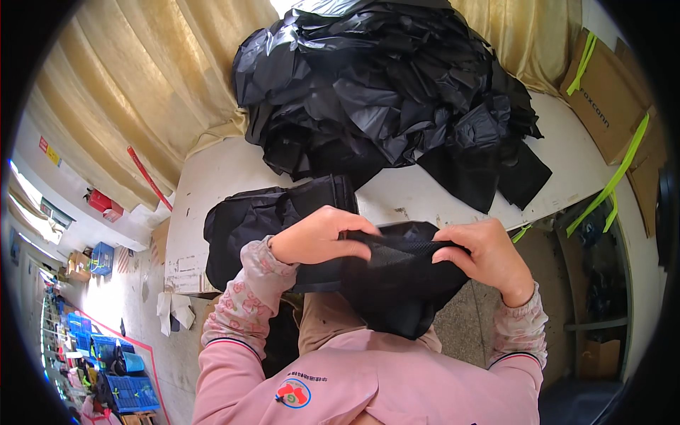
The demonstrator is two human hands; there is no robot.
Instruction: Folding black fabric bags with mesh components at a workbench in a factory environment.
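Note:
A black fabric bag (397,283) with a mesh-like upper edge hangs in front of my body, over my lap. My right hand (489,251) is closed on its upper right edge, thumb on the near side and fingers on the far side. At the upper left edge, my left hand (319,237) has the cloth between thumb and forefinger; those fingertips are slightly blurred. Beside my left wrist, a stack of black fabric bags (248,219) lies at the table's front edge, partly hidden by my left hand and sleeve.
A large heap of black fabric pieces (382,92) covers the back of the white table (205,180). Cardboard boxes (602,99) with yellow-green straps stand at the right. Beige curtains (149,85) hang behind. Blue crates (131,393) are on the floor far left.

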